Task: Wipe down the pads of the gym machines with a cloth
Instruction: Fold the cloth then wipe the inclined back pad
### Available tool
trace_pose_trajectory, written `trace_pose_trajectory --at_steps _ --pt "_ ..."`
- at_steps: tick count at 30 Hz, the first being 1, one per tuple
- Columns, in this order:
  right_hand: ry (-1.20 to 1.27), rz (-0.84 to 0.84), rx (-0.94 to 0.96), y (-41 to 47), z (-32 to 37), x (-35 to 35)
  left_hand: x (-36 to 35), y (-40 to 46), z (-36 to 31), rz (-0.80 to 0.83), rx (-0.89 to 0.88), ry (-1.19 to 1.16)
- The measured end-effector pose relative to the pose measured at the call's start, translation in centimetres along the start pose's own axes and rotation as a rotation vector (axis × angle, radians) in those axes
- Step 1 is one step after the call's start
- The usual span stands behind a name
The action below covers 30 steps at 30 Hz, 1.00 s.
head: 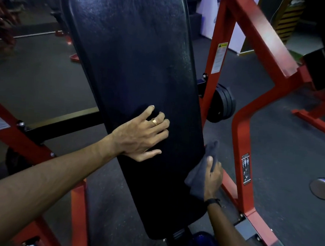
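Bracing with our left hand (pixel 143 136), fingers spread flat on the long black back pad (pixel 134 68), we steady ourselves while the right hand (pixel 212 178) works the pad's right edge. The right hand pinches a dark grey cloth (pixel 202 174), thumb on top, the fabric bunched and draped against the pad's side just beside the fingers. A ring shows on the left hand; a dark band circles the right wrist.

Beyond the left fingertips the pad runs up and away, faintly streaked and shiny near its far end. Just past the right hand stands the red frame (pixel 240 139); farther off, black weight plates (pixel 222 105) hang behind the pad.

Judgement: the edge is the step in hand. To do it well we would fold the cloth flatter so more fabric meets the vinyl, keep firm pressure along the rim, and draw in one long pass rather than dabs. The face above the left hand likely needs its own overlapping strokes.
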State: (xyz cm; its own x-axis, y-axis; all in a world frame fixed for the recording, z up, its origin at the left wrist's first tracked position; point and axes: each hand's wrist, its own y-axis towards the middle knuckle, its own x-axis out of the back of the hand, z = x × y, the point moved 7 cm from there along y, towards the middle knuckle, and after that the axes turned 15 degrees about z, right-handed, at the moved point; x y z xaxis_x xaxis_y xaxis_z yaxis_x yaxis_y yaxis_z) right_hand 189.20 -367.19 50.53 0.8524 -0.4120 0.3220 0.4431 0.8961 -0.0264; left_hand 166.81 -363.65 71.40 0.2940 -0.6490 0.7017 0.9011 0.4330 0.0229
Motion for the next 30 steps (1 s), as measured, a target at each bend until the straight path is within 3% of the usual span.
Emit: trace_pose_trajectory --at_steps 3,9,12,23,27,30 --pt "-0.006 -0.015 0.091 1.2 4.8 0.2 0.0 0.0 -0.1 0.004 0.006 0.011" --pt "-0.049 -0.094 0.416 7.0 22.2 -0.7 0.0 0.1 0.0 0.008 -0.002 0.009" --pt "-0.052 -0.108 0.466 8.7 25.9 -1.4 0.0 0.1 -0.1 0.012 -0.002 0.005" --pt "-0.036 -0.062 0.276 3.0 7.9 -0.7 -0.1 0.1 0.0 0.0 0.006 0.024" --pt "-0.041 -0.039 0.06 -0.2 0.9 -0.3 0.0 0.1 0.0 -0.02 0.004 0.015" --pt "-0.007 -0.077 -0.025 -0.1 0.3 0.0 -0.2 0.1 0.0 -0.019 0.011 0.014"
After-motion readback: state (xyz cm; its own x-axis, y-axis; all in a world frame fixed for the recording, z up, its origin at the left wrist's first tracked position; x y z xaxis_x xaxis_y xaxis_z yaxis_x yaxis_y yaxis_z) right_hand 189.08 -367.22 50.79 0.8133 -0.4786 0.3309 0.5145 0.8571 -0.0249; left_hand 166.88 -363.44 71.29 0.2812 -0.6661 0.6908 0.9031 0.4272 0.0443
